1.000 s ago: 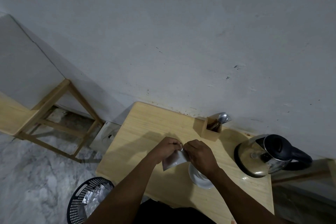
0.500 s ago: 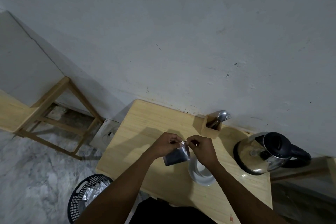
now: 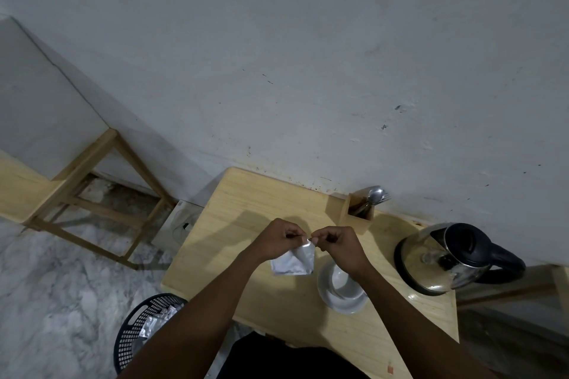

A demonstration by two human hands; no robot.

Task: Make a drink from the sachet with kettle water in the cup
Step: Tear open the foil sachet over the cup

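A silver foil sachet [image 3: 294, 261] hangs above the wooden table [image 3: 234, 215], held at its top edge by both hands. My left hand [image 3: 278, 240] pinches the top left corner and my right hand [image 3: 338, 246] pinches the top right corner, fingertips nearly touching. A white cup [image 3: 341, 281] on a white saucer [image 3: 343, 301] stands just below my right wrist, partly hidden by it. A steel kettle [image 3: 443, 258] with a black lid and handle sits at the table's right end.
A wooden holder [image 3: 357, 209] with spoons [image 3: 376, 195] stands against the wall behind the hands. A black mesh bin [image 3: 144, 329] with foil wrappers sits on the marble floor left of the table. A wooden stool frame [image 3: 92, 194] stands further left.
The sachet has turned in the hands, its pale silver face now showing, and the hands have shifted slightly apart at its top edge. The view has tilted a little.
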